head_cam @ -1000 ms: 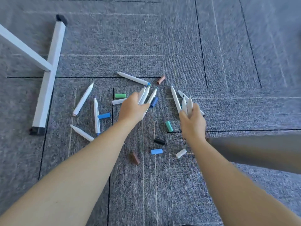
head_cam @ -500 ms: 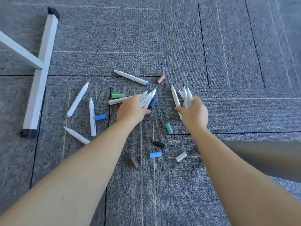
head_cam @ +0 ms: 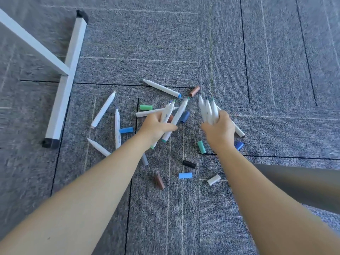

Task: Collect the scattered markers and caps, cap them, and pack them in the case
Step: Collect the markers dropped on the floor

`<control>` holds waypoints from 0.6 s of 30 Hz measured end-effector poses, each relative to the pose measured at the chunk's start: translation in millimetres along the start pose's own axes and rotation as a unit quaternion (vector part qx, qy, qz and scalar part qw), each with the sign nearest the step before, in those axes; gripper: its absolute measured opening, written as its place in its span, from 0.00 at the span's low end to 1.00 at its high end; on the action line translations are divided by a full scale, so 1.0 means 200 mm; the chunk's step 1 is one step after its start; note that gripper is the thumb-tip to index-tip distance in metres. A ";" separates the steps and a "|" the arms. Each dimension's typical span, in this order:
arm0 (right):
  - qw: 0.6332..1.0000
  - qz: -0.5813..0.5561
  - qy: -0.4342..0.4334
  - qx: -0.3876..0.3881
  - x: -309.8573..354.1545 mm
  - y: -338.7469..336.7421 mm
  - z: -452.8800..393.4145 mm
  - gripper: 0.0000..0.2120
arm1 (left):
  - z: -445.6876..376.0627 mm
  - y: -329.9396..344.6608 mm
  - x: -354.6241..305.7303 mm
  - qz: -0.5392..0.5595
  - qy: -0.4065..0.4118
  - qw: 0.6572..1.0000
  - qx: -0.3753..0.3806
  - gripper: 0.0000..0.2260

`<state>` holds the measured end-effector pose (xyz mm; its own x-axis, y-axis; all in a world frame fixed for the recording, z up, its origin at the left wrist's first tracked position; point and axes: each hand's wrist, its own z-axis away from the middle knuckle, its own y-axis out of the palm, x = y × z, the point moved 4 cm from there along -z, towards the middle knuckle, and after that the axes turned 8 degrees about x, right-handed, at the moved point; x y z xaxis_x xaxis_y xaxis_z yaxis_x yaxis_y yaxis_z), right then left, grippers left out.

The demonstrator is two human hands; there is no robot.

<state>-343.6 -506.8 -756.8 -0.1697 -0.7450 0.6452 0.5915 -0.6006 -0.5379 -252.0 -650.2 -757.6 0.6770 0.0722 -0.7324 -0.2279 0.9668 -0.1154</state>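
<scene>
On the carpet floor [head_cam: 239, 52] my left hand [head_cam: 156, 127] and right hand [head_cam: 219, 128] each clutch uncapped markers, while loose markers [head_cam: 161, 88] and every cap [head_cam: 185, 175] await gathering, no case visible

Your left hand [head_cam: 156, 127] and right hand [head_cam: 219, 129] are side by side above the floor [head_cam: 239, 52]; loose markers [head_cam: 103, 111] lie left, caps [head_cam: 185, 175] nearer you.

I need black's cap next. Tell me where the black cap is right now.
In the head view the black cap lies on the carpet low between the forearms, just above the light blue cap and below the teal cap.
</scene>
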 end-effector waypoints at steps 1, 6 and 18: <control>1.000 -0.021 -0.005 0.007 0.01 0.00 0.02 0.09 | 0.02 -0.01 0.00 0.008 0.006 1.000 0.003 0.09; 0.997 -0.038 -0.032 0.059 0.10 0.10 0.11 0.11 | 0.16 -0.17 0.06 0.038 0.000 0.997 -0.065 0.10; 0.986 -0.033 -0.042 0.159 0.37 0.60 0.23 0.11 | 0.45 -0.54 0.53 0.096 -0.148 0.925 -0.337 0.16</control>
<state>-249.2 -620.6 -747.6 -0.1571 -0.6728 0.7230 0.8014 -0.5146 -0.3048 -93.3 -726.1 -762.7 0.7176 0.3874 -0.5788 -0.6811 0.5640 -0.4670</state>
